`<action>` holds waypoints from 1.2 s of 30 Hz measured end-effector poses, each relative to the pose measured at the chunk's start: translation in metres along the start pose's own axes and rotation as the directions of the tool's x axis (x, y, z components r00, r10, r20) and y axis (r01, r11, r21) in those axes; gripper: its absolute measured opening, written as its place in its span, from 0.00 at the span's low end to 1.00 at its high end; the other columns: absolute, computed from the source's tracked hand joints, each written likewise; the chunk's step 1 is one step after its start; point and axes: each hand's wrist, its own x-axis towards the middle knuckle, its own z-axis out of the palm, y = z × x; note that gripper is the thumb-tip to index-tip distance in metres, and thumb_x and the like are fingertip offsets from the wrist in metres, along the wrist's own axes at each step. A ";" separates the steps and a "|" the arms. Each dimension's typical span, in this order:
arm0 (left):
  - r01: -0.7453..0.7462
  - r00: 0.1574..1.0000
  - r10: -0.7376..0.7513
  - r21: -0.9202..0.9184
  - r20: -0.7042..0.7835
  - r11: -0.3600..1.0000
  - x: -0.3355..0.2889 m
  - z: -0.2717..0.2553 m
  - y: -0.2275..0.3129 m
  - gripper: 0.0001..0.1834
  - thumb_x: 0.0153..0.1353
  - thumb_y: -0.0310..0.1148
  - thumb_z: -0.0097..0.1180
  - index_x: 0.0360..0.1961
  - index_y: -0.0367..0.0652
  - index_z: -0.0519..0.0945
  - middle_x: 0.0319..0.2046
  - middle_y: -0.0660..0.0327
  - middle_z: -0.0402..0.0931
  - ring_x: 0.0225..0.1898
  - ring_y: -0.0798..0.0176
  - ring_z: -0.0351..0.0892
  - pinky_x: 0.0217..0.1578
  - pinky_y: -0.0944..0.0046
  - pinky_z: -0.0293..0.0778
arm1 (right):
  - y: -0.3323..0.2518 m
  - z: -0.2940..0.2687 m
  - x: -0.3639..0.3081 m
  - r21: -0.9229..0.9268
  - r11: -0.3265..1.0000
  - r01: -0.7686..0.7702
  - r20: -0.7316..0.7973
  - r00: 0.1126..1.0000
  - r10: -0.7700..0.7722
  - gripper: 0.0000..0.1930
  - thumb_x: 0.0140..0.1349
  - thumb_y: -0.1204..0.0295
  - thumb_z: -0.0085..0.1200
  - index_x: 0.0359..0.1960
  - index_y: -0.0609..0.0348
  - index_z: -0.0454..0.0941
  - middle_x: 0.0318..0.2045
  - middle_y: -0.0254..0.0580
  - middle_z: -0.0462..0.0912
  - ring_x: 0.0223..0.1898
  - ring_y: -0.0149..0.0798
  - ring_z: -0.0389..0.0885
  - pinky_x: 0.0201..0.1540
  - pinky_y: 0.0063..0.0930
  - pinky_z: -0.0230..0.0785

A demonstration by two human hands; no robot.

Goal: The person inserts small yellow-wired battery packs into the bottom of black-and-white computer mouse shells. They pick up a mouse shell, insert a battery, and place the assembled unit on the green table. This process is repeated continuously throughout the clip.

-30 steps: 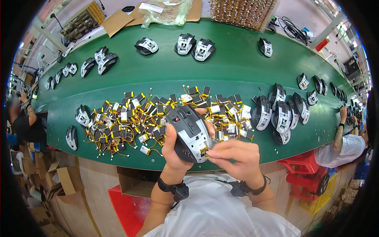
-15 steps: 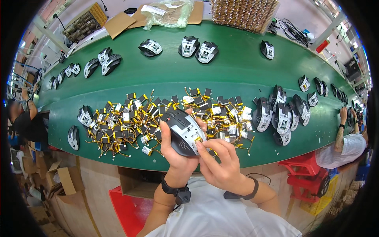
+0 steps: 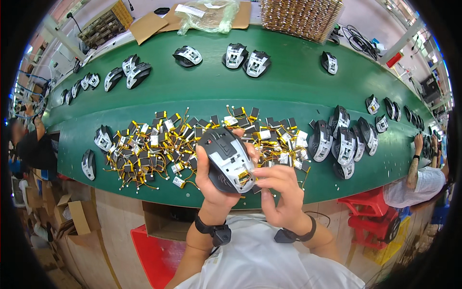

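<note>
My left hand (image 3: 215, 190) is wrapped round a black and grey computer mouse (image 3: 225, 153), holding it tilted above the table. In the cavity at the mouse's near end, yellow tape and thin wires (image 3: 244, 177) show. My right hand (image 3: 284, 192) is beside that end, fingers and thumb apart, with nothing visible between them. Its index fingertip is at the cavity's edge; whether it touches I cannot tell. Behind and around the mouse, a wide pile of small battery packs (image 3: 137, 156) with yellow tape and wires lies on the green table (image 3: 202, 89).
More mice (image 3: 345, 144) cluster right of the pile, two stand at its left, and several sit along the raised far strip. A tray of parts (image 3: 301, 19), a plastic bag (image 3: 207, 17) and cardboard (image 3: 149, 28) are at the back. People work at both sides.
My right fingers have moved off the cavity and spread apart, uncovering the yellow tape and wires there. My left hand still holds the mouse in nearly the same place.
</note>
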 end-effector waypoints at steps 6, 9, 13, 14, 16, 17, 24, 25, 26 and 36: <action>-0.032 0.998 0.035 -0.062 0.047 0.998 0.001 -0.002 0.001 0.43 0.65 0.67 0.37 0.61 0.36 0.64 0.41 0.46 0.74 0.45 0.53 0.73 0.42 0.58 0.74 | -0.005 0.013 -0.005 -0.187 0.980 0.075 -0.014 0.997 -0.079 0.23 0.42 0.85 0.56 0.44 0.57 0.83 0.48 0.42 0.78 0.45 0.46 0.75 0.46 0.36 0.71; -0.036 0.999 0.034 0.074 0.018 0.997 -0.002 -0.007 -0.001 0.43 0.65 0.67 0.38 0.61 0.36 0.64 0.40 0.46 0.75 0.43 0.54 0.74 0.43 0.58 0.73 | 0.002 0.013 -0.007 -0.305 0.943 0.133 0.002 0.990 -0.139 0.24 0.39 0.84 0.58 0.43 0.55 0.83 0.48 0.42 0.76 0.46 0.48 0.74 0.46 0.36 0.71; -0.061 0.992 0.072 0.103 -0.103 0.993 -0.005 -0.007 -0.005 0.42 0.65 0.67 0.37 0.59 0.37 0.67 0.39 0.48 0.75 0.42 0.54 0.75 0.44 0.58 0.72 | 0.004 0.012 0.001 -0.337 0.926 0.169 0.071 0.985 -0.154 0.25 0.38 0.83 0.60 0.43 0.53 0.83 0.49 0.44 0.75 0.49 0.50 0.73 0.46 0.38 0.71; -0.077 0.988 0.086 0.074 -0.129 0.994 -0.002 -0.007 -0.004 0.41 0.65 0.68 0.37 0.59 0.37 0.67 0.39 0.48 0.75 0.42 0.54 0.74 0.44 0.58 0.72 | 0.003 0.011 0.004 -0.347 0.921 0.178 0.093 0.983 -0.155 0.25 0.38 0.83 0.60 0.44 0.53 0.83 0.50 0.45 0.75 0.49 0.50 0.73 0.46 0.38 0.71; -0.023 0.993 0.009 -0.120 -0.120 0.992 0.000 -0.001 0.003 0.41 0.65 0.68 0.37 0.58 0.37 0.68 0.38 0.51 0.75 0.41 0.54 0.73 0.43 0.57 0.72 | 0.002 0.006 0.000 -0.206 0.971 0.120 0.149 0.985 -0.090 0.26 0.42 0.83 0.59 0.48 0.53 0.83 0.52 0.46 0.74 0.51 0.50 0.73 0.48 0.38 0.71; -0.003 0.997 -0.007 -0.132 -0.076 0.991 0.001 0.000 0.003 0.42 0.65 0.68 0.36 0.58 0.37 0.67 0.38 0.50 0.76 0.41 0.53 0.74 0.44 0.57 0.73 | 0.001 0.005 -0.002 -0.106 0.992 0.070 0.165 0.985 -0.052 0.26 0.43 0.84 0.59 0.49 0.53 0.82 0.53 0.46 0.74 0.52 0.49 0.73 0.48 0.38 0.71; -0.119 0.993 0.118 0.317 0.023 0.941 0.003 0.000 -0.009 0.47 0.62 0.70 0.39 0.63 0.35 0.62 0.46 0.47 0.76 0.54 0.49 0.74 0.54 0.51 0.71 | 0.008 -0.030 0.018 0.581 0.573 -0.578 0.352 0.813 0.463 0.33 0.61 0.77 0.56 0.68 0.61 0.58 0.58 0.49 0.70 0.56 0.38 0.74 0.53 0.33 0.71; -0.123 0.992 0.114 0.401 0.046 0.908 0.002 0.003 -0.009 0.48 0.62 0.70 0.40 0.64 0.34 0.62 0.50 0.46 0.74 0.57 0.49 0.72 0.56 0.51 0.70 | 0.002 -0.029 0.023 0.614 0.488 -0.620 0.426 0.781 0.456 0.35 0.61 0.76 0.57 0.69 0.61 0.56 0.58 0.50 0.70 0.55 0.38 0.74 0.53 0.33 0.71; -0.134 0.991 0.109 0.473 0.079 0.871 0.003 0.005 -0.011 0.48 0.61 0.70 0.41 0.64 0.34 0.61 0.54 0.45 0.73 0.60 0.49 0.70 0.59 0.51 0.69 | 0.000 -0.031 0.028 0.633 0.409 -0.657 0.494 0.750 0.441 0.36 0.62 0.75 0.57 0.70 0.62 0.53 0.58 0.50 0.70 0.55 0.38 0.75 0.53 0.33 0.72; -0.066 0.998 0.031 0.842 0.059 0.535 0.010 0.006 0.002 0.39 0.68 0.55 0.45 0.70 0.36 0.57 0.63 0.47 0.65 0.61 0.52 0.68 0.58 0.56 0.65 | 0.141 -0.145 0.120 0.414 0.513 -0.752 0.347 0.651 0.675 0.25 0.66 0.69 0.56 0.63 0.59 0.66 0.48 0.40 0.80 0.42 0.30 0.81 0.46 0.27 0.76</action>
